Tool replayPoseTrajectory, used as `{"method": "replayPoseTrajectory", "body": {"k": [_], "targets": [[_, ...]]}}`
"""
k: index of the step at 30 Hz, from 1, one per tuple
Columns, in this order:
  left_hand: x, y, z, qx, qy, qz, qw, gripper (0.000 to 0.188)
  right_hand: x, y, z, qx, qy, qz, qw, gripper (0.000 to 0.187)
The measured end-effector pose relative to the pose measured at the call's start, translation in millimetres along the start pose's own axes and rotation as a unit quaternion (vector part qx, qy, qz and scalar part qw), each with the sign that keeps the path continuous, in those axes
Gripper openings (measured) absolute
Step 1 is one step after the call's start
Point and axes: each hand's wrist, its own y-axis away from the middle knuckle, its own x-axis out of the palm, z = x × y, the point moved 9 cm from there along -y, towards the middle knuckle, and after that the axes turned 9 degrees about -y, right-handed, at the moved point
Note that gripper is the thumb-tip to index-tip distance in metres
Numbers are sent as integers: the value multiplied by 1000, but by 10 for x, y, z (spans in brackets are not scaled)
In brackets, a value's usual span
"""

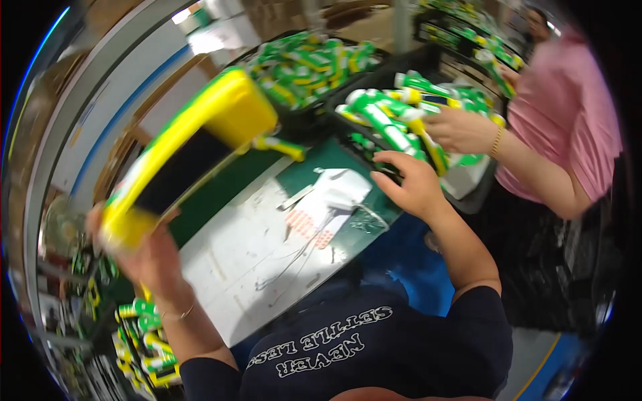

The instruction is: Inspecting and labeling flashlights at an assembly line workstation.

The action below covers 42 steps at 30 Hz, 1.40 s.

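Observation:
My left hand is closed round the lower end of a yellow, green and white plastic device, which has a dark flat panel on one side. It is raised and tilted close to the view, slightly blurred. My right hand has its fingers apart and holds nothing. It is beside a black crate heaped with green, white and yellow tube-shaped pieces. On the worktable, between my hands, lie a white glove with orange dots and some thin strings or wires.
A co-worker in a pink top reaches a hand into the crate at the right. Another crate of similar pieces stands at the far side. More pieces are piled at the lower left.

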Motion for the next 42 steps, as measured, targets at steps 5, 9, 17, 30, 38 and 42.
{"method": "replayPoseTrajectory", "body": {"k": [5, 9, 17, 30, 38, 42], "targets": [[102, 257, 549, -187, -24, 85, 978, 66, 687, -225, 363, 60, -426, 102, 897, 43], [-47, 347, 412, -177, -30, 121, 976, 68, 1200, -203, 912, 49, -563, 198, 801, 52], [-632, 631, 429, -211, 18, 29, 977, 77, 1944, 30, 1175, 112, -567, 271, 770, 30], [-494, 1251, 544, -402, 72, 50, 911, 59, 2442, 679, 1561, 38, -384, 399, 832, 35], [-1782, 734, -1249, 86, -143, -292, 942, 54, 2503, 753, 1660, 3, -356, 443, 823, 24], [-1861, 316, -1605, 228, -203, -230, 924, 50, 2672, 906, 1400, 90, -419, 449, 784, 17]]}}
